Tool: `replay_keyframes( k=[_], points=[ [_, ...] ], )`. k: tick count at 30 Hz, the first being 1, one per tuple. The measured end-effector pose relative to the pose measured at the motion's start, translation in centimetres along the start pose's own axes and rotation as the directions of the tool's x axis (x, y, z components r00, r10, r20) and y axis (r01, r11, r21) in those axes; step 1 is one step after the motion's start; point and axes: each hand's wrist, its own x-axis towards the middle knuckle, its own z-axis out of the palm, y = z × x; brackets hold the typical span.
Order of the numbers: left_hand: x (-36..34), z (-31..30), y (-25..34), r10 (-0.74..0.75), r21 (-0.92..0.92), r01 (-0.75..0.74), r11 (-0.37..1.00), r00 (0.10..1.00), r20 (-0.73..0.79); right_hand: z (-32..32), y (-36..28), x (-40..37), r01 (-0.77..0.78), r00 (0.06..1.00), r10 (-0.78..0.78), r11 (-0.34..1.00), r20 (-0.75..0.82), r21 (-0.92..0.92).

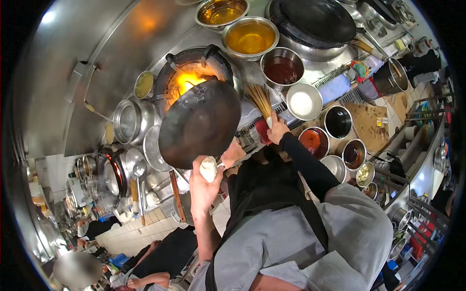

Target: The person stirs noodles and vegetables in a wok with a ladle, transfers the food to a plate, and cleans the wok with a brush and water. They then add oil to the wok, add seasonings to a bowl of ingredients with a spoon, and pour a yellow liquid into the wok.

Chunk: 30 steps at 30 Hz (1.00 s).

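Observation:
My left hand is closed round the wok's handle end, with a bunched white cloth in the grip. The dark wok is tilted up beside the lit burner, its face overlapping part of the flames. In my right hand is a bamboo wok brush, gripped at its pale handle with the bristles pointing away from me. A steel bowl of white contents and a pot of dark red sauce stand close to the brush.
Two bowls of yellow oil sit at the back of the range, and a second wok rests at the back right. Pots of dark liquid and red sauce line my right. Ladles lie left. A co-worker is behind on the left.

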Motion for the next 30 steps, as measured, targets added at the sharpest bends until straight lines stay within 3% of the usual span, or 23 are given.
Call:
replay_keyframes(
  k=[5,7,10,14,15,17,18,21,22,26,29,30],
  points=[
    [3.0,3.1,-4.3,-0.047,-0.060,0.045,0.997,0.999,-0.025,1.1,3.7,-1.6,0.107,0.994,-0.109,0.993,-0.028,-0.045],
    [5.0,5.4,-6.4,-0.038,-0.043,0.038,0.998,0.999,-0.015,-3.1,0.7,-5.2,0.063,0.993,-0.066,0.997,-0.098,-0.032],
    [9.1,10.8,-13.2,0.253,0.176,-0.217,0.960,0.944,-0.214,-4.3,0.8,-8.4,0.168,0.949,-0.143,0.983,-0.281,0.068],
    [13.1,11.2,-14.9,0.030,-0.112,-0.044,0.993,0.991,-0.131,-5.2,1.0,-13.5,0.256,0.891,-0.216,0.965,-0.399,0.048],
    [12.7,10.3,-13.9,0.037,-0.098,-0.051,0.994,0.990,-0.139,-5.1,1.2,-15.0,0.211,0.907,-0.173,0.976,-0.383,0.060],
    [10.3,8.7,-12.4,0.274,-0.017,-0.293,0.956,0.913,-0.301,-4.6,1.5,-18.2,0.121,0.933,-0.084,0.989,-0.350,0.085],
    [9.0,8.4,-12.2,0.285,-0.079,-0.326,0.942,0.902,-0.325,-3.7,1.4,-20.0,0.073,0.945,-0.036,0.992,-0.324,0.101],
    [6.9,8.3,-13.8,0.217,-0.015,-0.216,0.976,0.969,0.116,-0.7,0.8,-25.4,-0.093,0.959,0.121,0.989,-0.257,0.119],
    [7.1,9.7,-15.5,0.259,0.150,-0.283,0.947,0.952,0.160,0.3,0.4,-27.2,-0.098,0.962,0.132,0.984,-0.239,0.148],
    [7.5,14.4,-18.6,0.122,0.449,-0.328,0.831,0.895,0.429,5.0,-1.1,-34.1,-0.149,0.967,0.200,0.946,-0.156,0.289],
    [7.9,15.9,-19.4,0.085,0.499,-0.333,0.800,0.886,0.456,8.0,-0.3,-38.9,-0.172,0.961,0.223,0.946,-0.163,0.276],
    [8.2,16.0,-19.8,0.080,0.481,-0.339,0.809,0.873,0.481,8.5,-0.2,-40.4,-0.228,0.940,0.297,0.913,-0.167,0.339]
  ],
)
